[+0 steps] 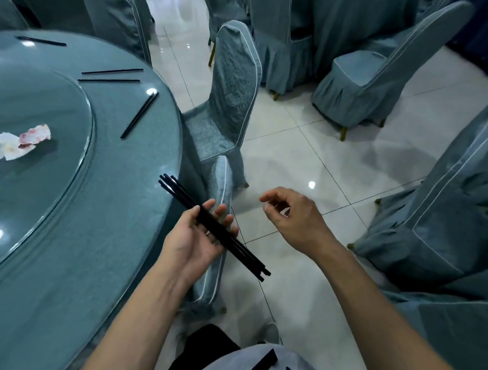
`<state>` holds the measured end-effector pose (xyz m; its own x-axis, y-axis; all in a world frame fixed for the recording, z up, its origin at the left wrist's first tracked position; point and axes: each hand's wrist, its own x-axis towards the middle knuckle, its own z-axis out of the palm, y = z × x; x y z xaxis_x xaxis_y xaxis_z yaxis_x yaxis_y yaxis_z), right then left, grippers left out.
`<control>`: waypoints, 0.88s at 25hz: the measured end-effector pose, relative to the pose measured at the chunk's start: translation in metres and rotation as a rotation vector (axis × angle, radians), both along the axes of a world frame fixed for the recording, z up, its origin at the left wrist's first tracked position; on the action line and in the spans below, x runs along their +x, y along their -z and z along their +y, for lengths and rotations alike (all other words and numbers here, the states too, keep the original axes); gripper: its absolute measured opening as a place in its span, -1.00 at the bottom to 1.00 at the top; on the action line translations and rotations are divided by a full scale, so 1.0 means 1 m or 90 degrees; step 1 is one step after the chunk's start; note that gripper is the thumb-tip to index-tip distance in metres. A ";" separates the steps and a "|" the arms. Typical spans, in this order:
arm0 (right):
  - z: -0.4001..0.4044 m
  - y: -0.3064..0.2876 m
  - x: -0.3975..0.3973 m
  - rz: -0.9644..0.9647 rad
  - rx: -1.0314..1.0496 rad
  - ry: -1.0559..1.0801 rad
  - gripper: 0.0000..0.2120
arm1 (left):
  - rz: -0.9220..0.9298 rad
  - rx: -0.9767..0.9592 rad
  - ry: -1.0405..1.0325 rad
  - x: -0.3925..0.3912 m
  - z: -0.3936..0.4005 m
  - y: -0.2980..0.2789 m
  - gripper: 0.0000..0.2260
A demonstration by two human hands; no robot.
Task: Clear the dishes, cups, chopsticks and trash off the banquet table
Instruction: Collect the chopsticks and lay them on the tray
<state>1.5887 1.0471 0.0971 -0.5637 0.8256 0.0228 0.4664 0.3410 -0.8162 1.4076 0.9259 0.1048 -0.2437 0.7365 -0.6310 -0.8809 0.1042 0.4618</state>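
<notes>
Views: one only, the head camera; no second view is sharing any part of the scene.
Position: sitting at head height, above the person's own forearms, which are entering from the bottom edge.
Direction: looking forward and steeply down onto the tiled floor (306,152).
Nearness: lying closest to the left hand (196,239) and right hand (294,216), at mid-frame.
Left margin: taking in the round banquet table (102,222) from beside its rim.
Far field: reaching covered chairs (373,74) and a second table (354,3).
Lens: wide-angle, bending straight edges near the borders.
</notes>
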 end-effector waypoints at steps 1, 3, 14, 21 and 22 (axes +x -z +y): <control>0.007 0.001 0.008 -0.001 -0.001 0.001 -0.89 | -0.005 0.001 -0.003 0.008 0.007 0.000 -0.74; 0.019 0.002 0.019 0.000 -0.002 0.004 -0.89 | -0.006 0.003 -0.003 0.018 0.018 0.000 -0.75; 0.108 0.005 0.003 -0.020 -0.017 -0.040 -0.89 | -0.014 0.027 -0.043 0.012 0.100 0.006 -0.73; 0.186 -0.007 -0.049 -0.026 -0.015 -0.093 -0.90 | -0.019 0.027 -0.097 -0.026 0.161 0.001 -0.73; 0.192 -0.009 -0.056 -0.023 -0.011 -0.100 -0.90 | -0.019 0.026 -0.101 -0.030 0.166 0.000 -0.72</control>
<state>1.5330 1.2394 0.1059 -0.6866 0.7269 -0.0134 0.4374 0.3983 -0.8062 1.3781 1.0915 0.1043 -0.3398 0.7151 -0.6108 -0.8985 -0.0550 0.4355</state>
